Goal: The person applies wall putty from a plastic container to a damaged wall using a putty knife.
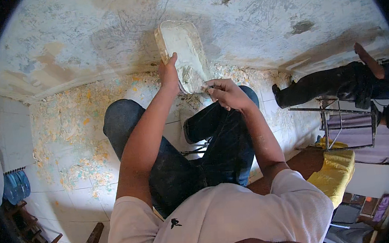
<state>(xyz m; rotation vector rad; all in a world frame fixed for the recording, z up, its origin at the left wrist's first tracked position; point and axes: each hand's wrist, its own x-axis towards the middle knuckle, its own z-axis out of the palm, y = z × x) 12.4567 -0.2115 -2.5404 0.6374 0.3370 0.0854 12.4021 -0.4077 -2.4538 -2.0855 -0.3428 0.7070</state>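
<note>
One white shirt (238, 214) nearest. Gripping one tray (160, 43) of paste (192, 77) in left hand (169, 75). Holding right hand (230, 94) at near corner, fingers narrow; cannot tell around what.

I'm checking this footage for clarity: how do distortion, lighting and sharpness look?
Head view: fisheye distortion bows the lower edge of the wall; head view: bright and shadowed patches share the floor; head view: the tray looks fairly sharp, but detail beside the right hand is too small to tell.
</note>
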